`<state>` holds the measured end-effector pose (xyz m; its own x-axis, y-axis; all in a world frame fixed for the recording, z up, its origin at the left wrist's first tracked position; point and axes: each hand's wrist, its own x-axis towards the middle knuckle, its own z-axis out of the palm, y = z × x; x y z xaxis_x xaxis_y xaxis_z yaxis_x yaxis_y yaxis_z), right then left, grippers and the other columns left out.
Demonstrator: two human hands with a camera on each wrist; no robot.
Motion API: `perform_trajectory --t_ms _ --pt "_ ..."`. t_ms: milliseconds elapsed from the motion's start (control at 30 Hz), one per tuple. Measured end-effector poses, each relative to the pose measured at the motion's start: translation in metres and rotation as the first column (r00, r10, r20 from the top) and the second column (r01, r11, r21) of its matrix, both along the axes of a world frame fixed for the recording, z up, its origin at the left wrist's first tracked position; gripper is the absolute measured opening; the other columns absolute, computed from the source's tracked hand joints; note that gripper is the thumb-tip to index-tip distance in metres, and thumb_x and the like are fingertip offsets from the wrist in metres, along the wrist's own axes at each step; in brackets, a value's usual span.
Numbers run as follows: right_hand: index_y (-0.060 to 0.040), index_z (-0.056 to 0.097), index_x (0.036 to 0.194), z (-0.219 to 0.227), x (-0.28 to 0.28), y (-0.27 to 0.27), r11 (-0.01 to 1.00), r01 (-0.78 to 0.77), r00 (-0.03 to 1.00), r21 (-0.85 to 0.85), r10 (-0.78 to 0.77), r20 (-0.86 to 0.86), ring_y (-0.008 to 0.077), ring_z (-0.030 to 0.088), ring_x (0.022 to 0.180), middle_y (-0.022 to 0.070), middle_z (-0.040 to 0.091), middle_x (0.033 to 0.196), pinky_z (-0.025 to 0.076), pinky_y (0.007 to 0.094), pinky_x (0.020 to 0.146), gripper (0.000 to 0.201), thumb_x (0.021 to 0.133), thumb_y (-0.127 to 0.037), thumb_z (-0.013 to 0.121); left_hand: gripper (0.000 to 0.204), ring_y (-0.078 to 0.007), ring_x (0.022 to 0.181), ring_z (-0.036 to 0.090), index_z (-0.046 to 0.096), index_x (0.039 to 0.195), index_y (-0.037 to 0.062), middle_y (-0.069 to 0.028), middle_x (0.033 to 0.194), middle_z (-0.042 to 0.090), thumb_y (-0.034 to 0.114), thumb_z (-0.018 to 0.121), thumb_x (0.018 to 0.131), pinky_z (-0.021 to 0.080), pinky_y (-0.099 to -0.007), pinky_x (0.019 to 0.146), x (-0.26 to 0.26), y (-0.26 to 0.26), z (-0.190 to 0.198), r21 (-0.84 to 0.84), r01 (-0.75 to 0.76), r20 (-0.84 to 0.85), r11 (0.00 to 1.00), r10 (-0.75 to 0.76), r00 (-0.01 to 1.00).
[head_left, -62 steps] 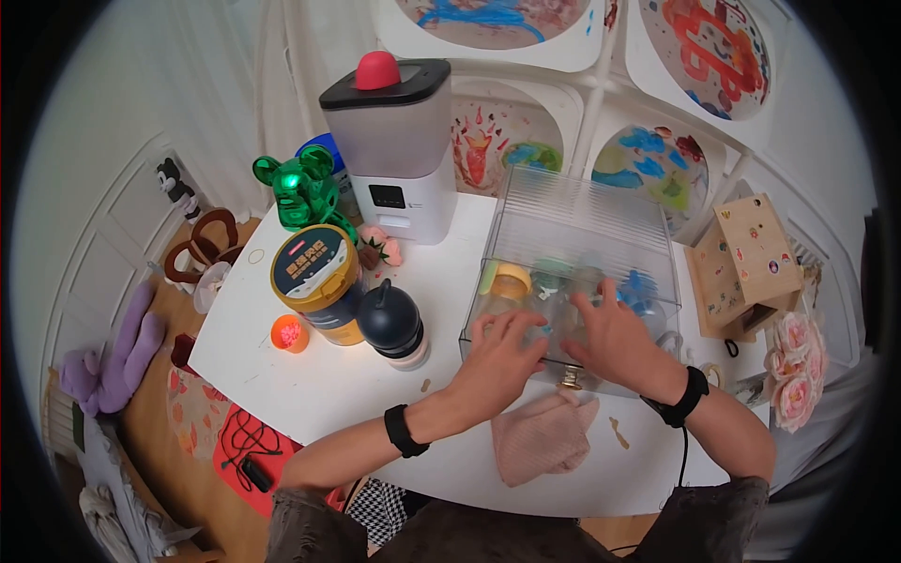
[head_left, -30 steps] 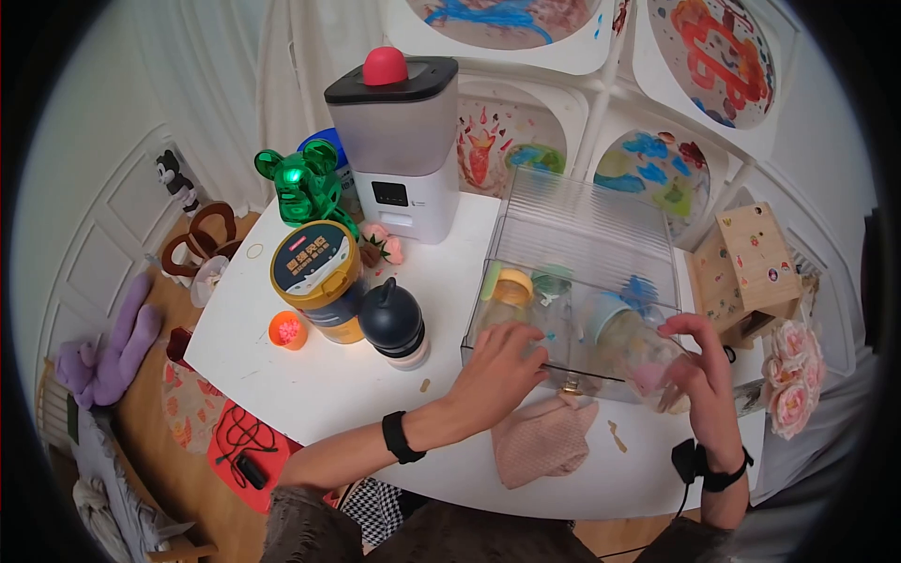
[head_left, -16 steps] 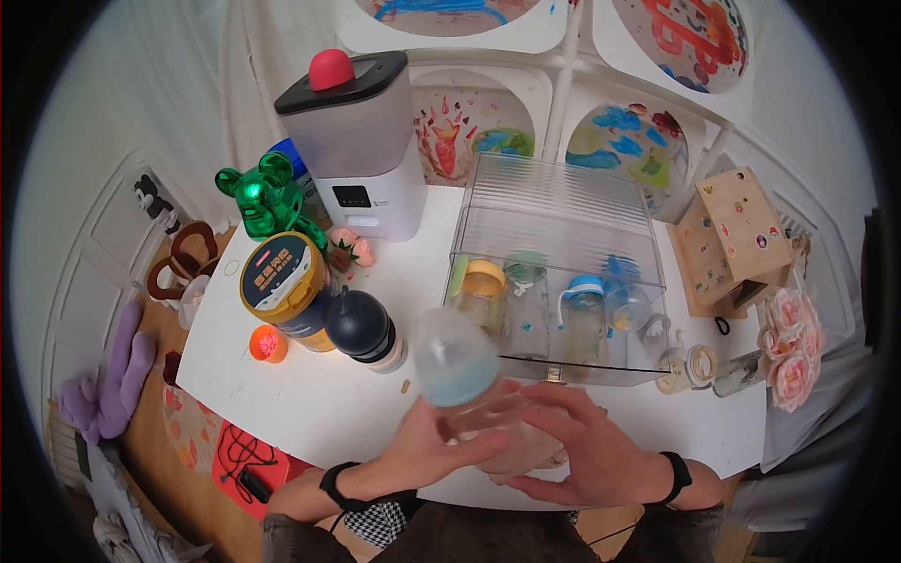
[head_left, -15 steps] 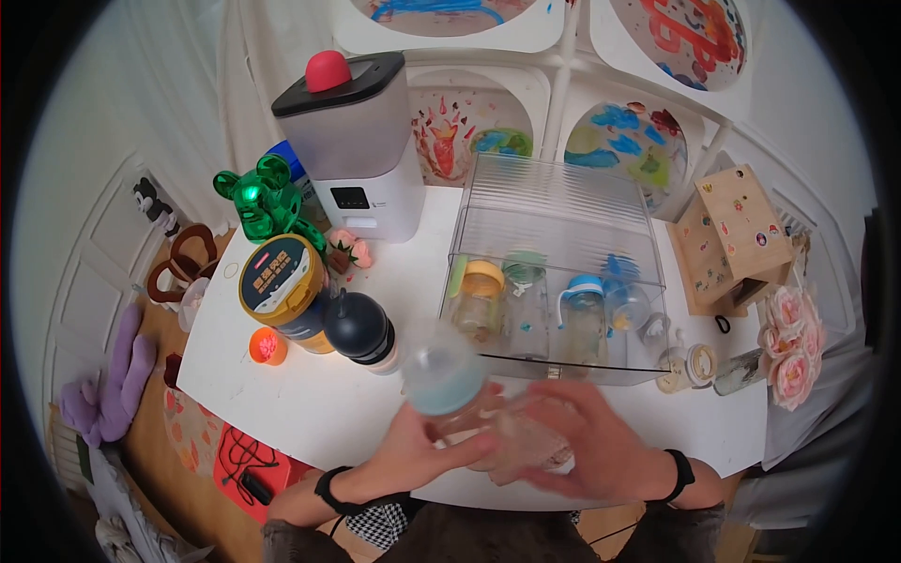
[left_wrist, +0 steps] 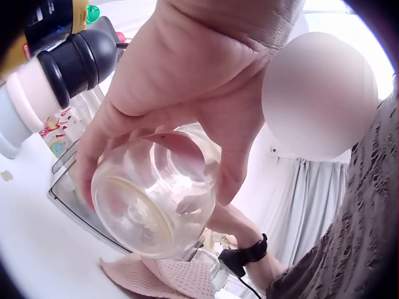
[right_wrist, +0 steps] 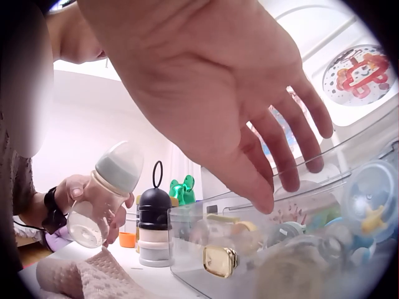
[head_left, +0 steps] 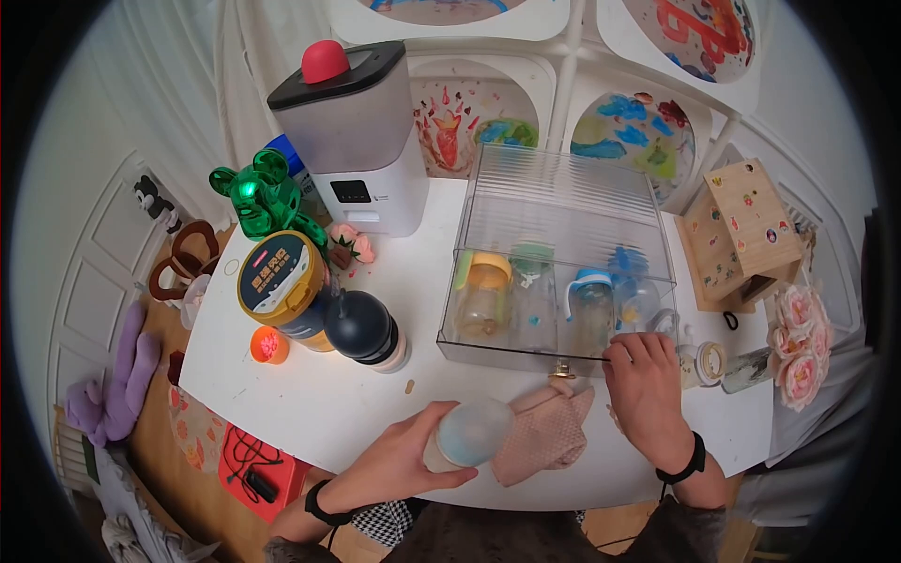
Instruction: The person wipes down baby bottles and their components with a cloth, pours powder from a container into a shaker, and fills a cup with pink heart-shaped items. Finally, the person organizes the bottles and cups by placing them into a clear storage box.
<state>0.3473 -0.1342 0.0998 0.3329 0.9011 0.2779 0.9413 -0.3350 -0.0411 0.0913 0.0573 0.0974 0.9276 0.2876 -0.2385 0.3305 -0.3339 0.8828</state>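
Observation:
My left hand (head_left: 399, 462) grips a clear baby bottle (right_wrist: 93, 215) with a pale blue collar and a domed cap. The left wrist view shows its round bottom (left_wrist: 140, 212), with fingers and thumb round its sides. At the front right of a clear drawer (head_left: 502, 354), my right hand (head_left: 648, 399) rests its fingertips at the top rim. Its fingers (right_wrist: 283, 152) are spread and loosely bent. Inside the drawer stand a yellow-collared bottle (head_left: 486, 296), a green-topped bottle (head_left: 535, 291) and a blue-handled bottle (head_left: 591, 310). A gold knob (head_left: 561, 370) sits on the drawer front.
A pink cloth (head_left: 544, 433) lies before the drawer. To the left stand a dark stacked container (head_left: 361, 328), a yellow-lidded tub (head_left: 286, 281), an orange cup (head_left: 268, 345) and a tall dispenser (head_left: 361, 141). A wooden house (head_left: 741, 235) and small jars (head_left: 710, 363) are at right.
The right hand first lifts the baby bottle from the drawer. Both hands then hold it over the table. Now the left hand alone holds it, and the right is back at the drawer rim.

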Motion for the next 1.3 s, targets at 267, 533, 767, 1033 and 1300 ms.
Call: perform_trajectory --t_ms 267,533,767,1033,1300 --pt "-0.0042 0.061 0.113 0.018 -0.013 -0.004 0.974 0.045 0.999 0.223 -0.049 0.01 0.0317 0.061 0.099 0.0122 0.063 0.111 0.047 0.0435 0.091 0.039 0.08 -0.016 0.079 0.071 -0.0363 0.111 0.065 0.053 0.138 0.0092 -0.0145 0.123 0.062 0.024 0.084 0.077 0.053 -0.0434 0.096 0.015 -0.012 -0.002 0.237 0.023 0.099 0.971 -0.047 0.994" --pt "-0.0012 0.048 0.135 0.033 -0.047 0.007 0.933 -0.315 0.512 -0.171 0.015 -0.859 0.0418 0.069 0.099 0.022 0.067 0.116 0.058 0.0438 0.08 0.073 0.085 -0.045 0.08 0.075 -0.0349 0.106 0.065 0.057 0.139 0.0136 -0.014 0.119 0.065 0.022 0.085 0.069 0.051 -0.0433 0.095 0.022 -0.024 -0.013 0.541 0.073 0.165 0.838 -0.19 0.968" --pt "-0.0002 0.052 0.132 0.017 -0.051 -0.001 0.937 -0.349 0.537 -0.014 0.188 -0.822 0.0401 0.071 0.095 0.0226 0.068 0.111 0.059 0.0434 0.075 0.07 0.085 -0.043 0.08 0.072 -0.0355 0.107 0.065 0.053 0.141 0.011 -0.0171 0.121 0.064 0.019 0.079 0.074 0.05 -0.043 0.094 0.016 -0.024 -0.014 0.498 0.15 0.11 0.854 -0.234 0.966" --pt "-0.0019 0.048 0.137 0.011 -0.058 -0.008 0.936 -0.353 0.58 0.01 0.227 -0.782 0.0402 0.069 0.092 0.0208 0.067 0.107 0.059 0.0434 0.074 0.071 0.086 -0.042 0.079 0.08 -0.0368 0.111 0.063 0.053 0.141 0.0161 -0.0133 0.121 0.065 0.018 0.083 0.067 0.05 -0.0444 0.097 0.019 -0.021 -0.007 0.479 0.208 0.036 0.853 -0.256 0.966" --pt "-0.0085 0.049 0.141 0.006 -0.055 -0.011 0.792 -0.611 0.727 -0.009 0.556 -0.402 0.0275 0.062 0.099 0.015 0.057 0.124 0.054 0.0326 0.083 0.063 0.083 -0.018 0.072 0.084 -0.0401 0.101 0.066 0.044 0.145 0.0117 -0.0178 0.109 0.067 0.021 0.081 0.071 0.052 -0.0441 0.087 0.025 -0.005 -0.01 0.023 0.384 -0.13 0.923 -0.378 0.917"
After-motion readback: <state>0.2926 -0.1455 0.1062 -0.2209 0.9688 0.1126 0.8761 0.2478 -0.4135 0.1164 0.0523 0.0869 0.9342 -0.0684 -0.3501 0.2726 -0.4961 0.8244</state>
